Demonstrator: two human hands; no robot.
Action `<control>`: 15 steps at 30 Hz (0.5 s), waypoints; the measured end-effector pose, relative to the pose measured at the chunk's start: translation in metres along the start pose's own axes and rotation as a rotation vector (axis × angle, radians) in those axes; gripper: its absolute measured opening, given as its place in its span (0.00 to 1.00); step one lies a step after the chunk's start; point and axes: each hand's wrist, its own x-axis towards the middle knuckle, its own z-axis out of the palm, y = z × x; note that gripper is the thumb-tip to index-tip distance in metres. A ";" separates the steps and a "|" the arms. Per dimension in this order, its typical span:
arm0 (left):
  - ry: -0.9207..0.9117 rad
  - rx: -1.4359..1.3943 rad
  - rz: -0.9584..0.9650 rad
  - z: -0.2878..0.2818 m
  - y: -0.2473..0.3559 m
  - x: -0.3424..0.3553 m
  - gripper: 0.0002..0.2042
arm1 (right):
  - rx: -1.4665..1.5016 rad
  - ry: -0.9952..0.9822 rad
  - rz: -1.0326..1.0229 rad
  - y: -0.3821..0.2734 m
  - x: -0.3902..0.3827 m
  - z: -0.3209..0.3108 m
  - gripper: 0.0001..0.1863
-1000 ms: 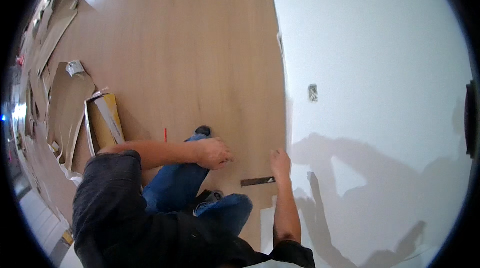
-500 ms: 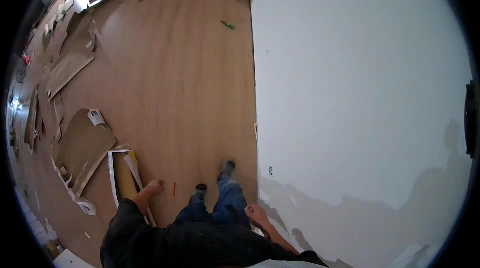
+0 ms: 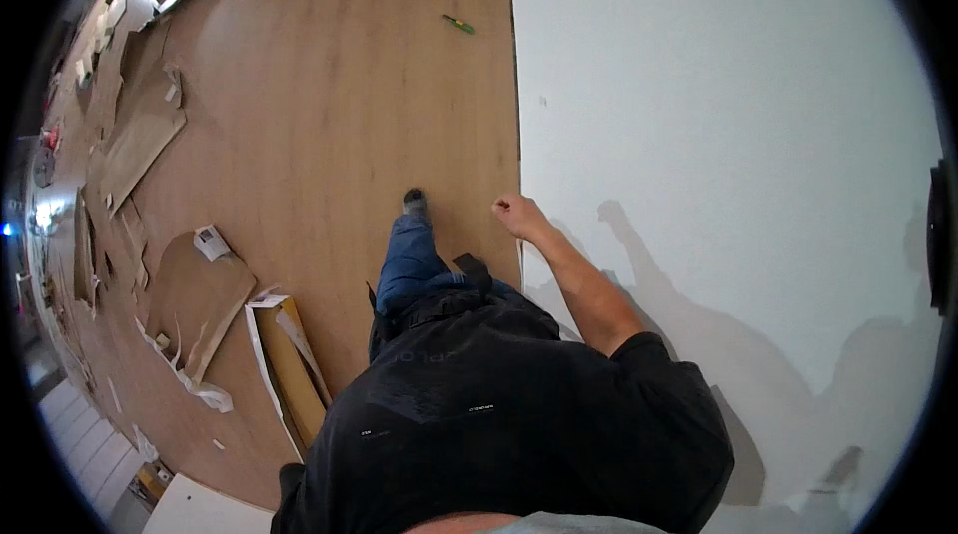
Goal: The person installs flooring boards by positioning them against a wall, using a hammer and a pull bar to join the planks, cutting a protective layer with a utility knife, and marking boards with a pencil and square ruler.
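Note:
My right hand [image 3: 514,213] is stretched forward beside the white wall, its fingers curled inward. Whether anything lies inside them is hidden. A small green and yellow hand tool [image 3: 459,24] rests on the wooden floor farther ahead, well apart from the hand. My left hand is out of sight behind my dark shirt. One foot [image 3: 415,203] in a dark sock is set forward on the floor.
The white wall [image 3: 718,135] runs along my right side. At left lie an open long cardboard box [image 3: 296,364], a large torn cardboard sheet [image 3: 195,294] and more cardboard scraps [image 3: 150,140]. A white panel [image 3: 205,509] shows at the lower left.
My right hand has swung forward along the wall, and my left hand has dropped out of view. I have stepped ahead, with the green tool now nearer the top edge.

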 end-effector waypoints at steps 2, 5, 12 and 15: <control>-0.015 -0.021 -0.010 -0.030 0.040 0.029 0.19 | -0.093 0.058 -0.052 -0.007 0.061 -0.035 0.19; -0.017 -0.057 -0.036 -0.099 0.103 0.075 0.19 | -0.121 0.124 -0.052 -0.025 0.138 -0.089 0.19; 0.435 -0.098 0.093 -0.407 0.247 0.192 0.19 | -0.091 0.085 0.033 -0.088 0.237 -0.175 0.19; 0.640 -0.631 0.329 -0.575 0.442 0.205 0.23 | 0.074 0.304 0.250 -0.087 0.280 -0.238 0.18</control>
